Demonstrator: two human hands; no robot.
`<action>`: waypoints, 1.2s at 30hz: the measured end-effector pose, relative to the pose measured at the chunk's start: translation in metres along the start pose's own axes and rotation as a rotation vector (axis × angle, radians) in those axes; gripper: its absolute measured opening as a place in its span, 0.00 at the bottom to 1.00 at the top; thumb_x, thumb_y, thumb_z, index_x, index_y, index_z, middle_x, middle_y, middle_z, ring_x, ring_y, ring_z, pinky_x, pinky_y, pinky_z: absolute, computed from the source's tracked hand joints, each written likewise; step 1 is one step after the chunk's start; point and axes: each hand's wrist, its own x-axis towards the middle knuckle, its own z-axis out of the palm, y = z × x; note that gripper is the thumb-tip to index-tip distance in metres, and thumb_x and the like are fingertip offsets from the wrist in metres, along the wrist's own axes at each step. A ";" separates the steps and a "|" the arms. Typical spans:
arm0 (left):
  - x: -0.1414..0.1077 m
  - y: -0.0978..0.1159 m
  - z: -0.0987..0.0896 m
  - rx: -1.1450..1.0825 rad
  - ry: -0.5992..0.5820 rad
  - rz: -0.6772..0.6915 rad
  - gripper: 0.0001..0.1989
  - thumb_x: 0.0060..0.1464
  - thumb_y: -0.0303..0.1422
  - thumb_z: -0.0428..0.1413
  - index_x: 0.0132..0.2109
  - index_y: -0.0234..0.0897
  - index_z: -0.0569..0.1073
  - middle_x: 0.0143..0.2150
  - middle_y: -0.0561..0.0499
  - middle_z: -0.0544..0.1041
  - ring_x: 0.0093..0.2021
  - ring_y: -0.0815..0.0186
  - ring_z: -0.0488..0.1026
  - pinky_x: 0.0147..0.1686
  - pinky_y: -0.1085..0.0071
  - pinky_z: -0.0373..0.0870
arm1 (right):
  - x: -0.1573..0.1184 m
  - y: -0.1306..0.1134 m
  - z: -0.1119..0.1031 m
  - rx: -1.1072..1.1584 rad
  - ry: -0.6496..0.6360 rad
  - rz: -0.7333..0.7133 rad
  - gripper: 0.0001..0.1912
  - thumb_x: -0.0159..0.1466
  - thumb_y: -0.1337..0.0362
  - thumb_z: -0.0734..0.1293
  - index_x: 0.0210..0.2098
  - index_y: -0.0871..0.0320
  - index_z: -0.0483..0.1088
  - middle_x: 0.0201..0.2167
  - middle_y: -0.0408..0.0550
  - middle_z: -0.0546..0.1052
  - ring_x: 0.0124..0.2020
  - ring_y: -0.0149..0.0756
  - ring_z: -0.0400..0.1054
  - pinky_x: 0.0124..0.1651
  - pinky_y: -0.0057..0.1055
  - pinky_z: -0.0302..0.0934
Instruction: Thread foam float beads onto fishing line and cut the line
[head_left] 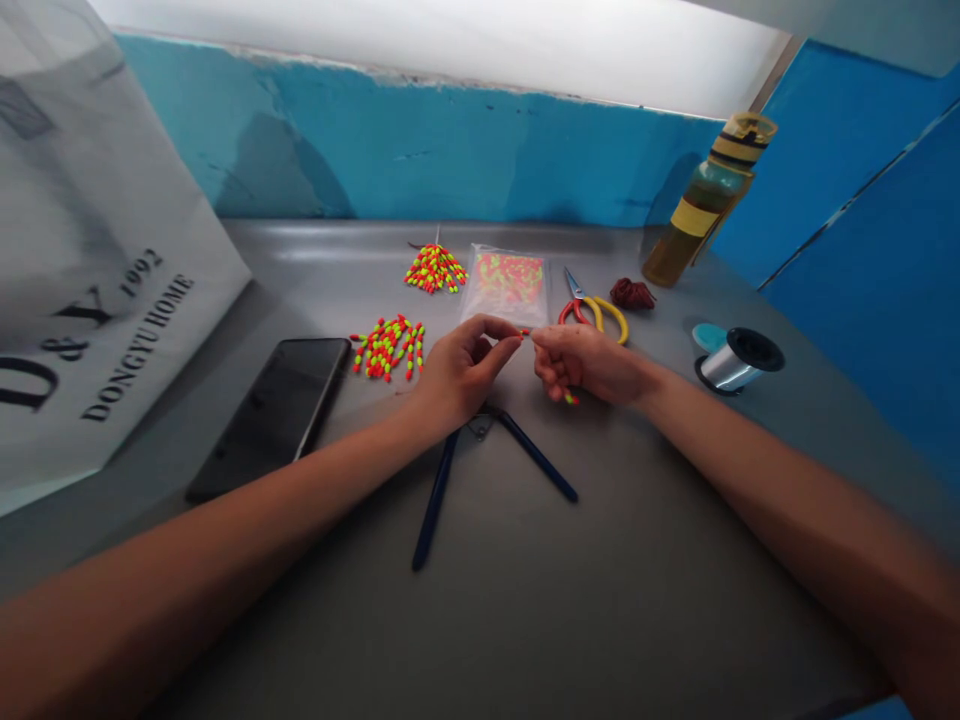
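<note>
Right now, both your forearms reach forward over the grey table (pixel 660 600), wrists bent inward so your hands meet mid-table. Your left hand (pixel 466 368) pinches a small red bead (pixel 524 333) between thumb and index finger; your right hand (pixel 589 360) pinches its other end, its remaining fingers curled, with a red-and-green bead (pixel 572 399) showing beneath them. On your left, the white bag (pixel 112 250) reads "D & Y 1992" and "DONGYU HOME". A blue-handled tool (pixel 437 500) lies open-legged, its head partly hidden under your left hand. Loose beads (pixel 386 347) and a black phone (pixel 274 415) sit left of it; beyond are a bead bunch (pixel 435 269) and a clear packet (pixel 510 283). Scissors (pixel 594 312), dark-red cord (pixel 632 294), a spool (pixel 739 361) and a bottle (pixel 699 205) stand or lie rightward.
</note>
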 end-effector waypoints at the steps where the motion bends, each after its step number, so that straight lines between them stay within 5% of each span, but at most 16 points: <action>1: 0.000 0.000 0.000 -0.006 -0.005 0.003 0.09 0.58 0.40 0.58 0.40 0.39 0.75 0.23 0.57 0.69 0.21 0.71 0.60 0.20 0.73 0.54 | 0.001 0.000 0.001 0.014 0.029 -0.003 0.17 0.65 0.50 0.66 0.30 0.58 0.66 0.22 0.43 0.71 0.21 0.28 0.66 0.19 0.23 0.59; 6: 0.000 0.002 0.000 -0.012 -0.021 0.004 0.09 0.58 0.39 0.58 0.40 0.39 0.75 0.24 0.57 0.70 0.21 0.72 0.59 0.20 0.74 0.53 | 0.003 0.003 0.003 0.022 0.095 -0.030 0.16 0.64 0.51 0.69 0.36 0.58 0.68 0.20 0.38 0.68 0.17 0.25 0.60 0.17 0.21 0.57; 11: -0.001 0.005 0.000 0.002 -0.028 0.007 0.07 0.58 0.37 0.58 0.38 0.38 0.76 0.24 0.56 0.70 0.21 0.73 0.59 0.20 0.74 0.53 | 0.003 0.005 0.001 0.050 0.096 -0.054 0.13 0.60 0.58 0.73 0.30 0.59 0.69 0.22 0.39 0.68 0.20 0.24 0.60 0.20 0.22 0.57; 16: -0.001 0.004 0.000 -0.005 -0.040 -0.006 0.08 0.58 0.38 0.59 0.39 0.38 0.76 0.21 0.58 0.67 0.20 0.73 0.57 0.19 0.74 0.51 | 0.003 0.004 -0.003 0.261 0.117 -0.105 0.03 0.60 0.66 0.70 0.31 0.59 0.75 0.35 0.47 0.78 0.37 0.32 0.72 0.33 0.25 0.67; 21: -0.001 0.002 0.000 0.015 -0.043 0.008 0.07 0.58 0.37 0.58 0.39 0.38 0.75 0.21 0.58 0.66 0.19 0.73 0.56 0.19 0.74 0.51 | 0.002 0.005 -0.006 0.439 0.164 -0.127 0.04 0.60 0.69 0.66 0.29 0.58 0.73 0.40 0.50 0.81 0.47 0.40 0.74 0.42 0.32 0.68; 29: -0.001 0.003 0.001 0.011 -0.053 0.010 0.09 0.58 0.39 0.59 0.38 0.38 0.75 0.22 0.58 0.67 0.20 0.73 0.57 0.19 0.74 0.52 | 0.003 0.005 -0.009 0.517 0.202 -0.147 0.06 0.61 0.68 0.65 0.28 0.59 0.71 0.30 0.46 0.77 0.35 0.35 0.74 0.39 0.33 0.67; 36: -0.001 0.006 0.001 0.016 -0.042 -0.016 0.08 0.57 0.38 0.58 0.37 0.37 0.75 0.22 0.58 0.66 0.20 0.73 0.56 0.20 0.74 0.51 | 0.004 0.004 -0.007 0.405 0.069 -0.105 0.12 0.61 0.66 0.64 0.22 0.58 0.64 0.20 0.41 0.65 0.20 0.27 0.55 0.25 0.28 0.55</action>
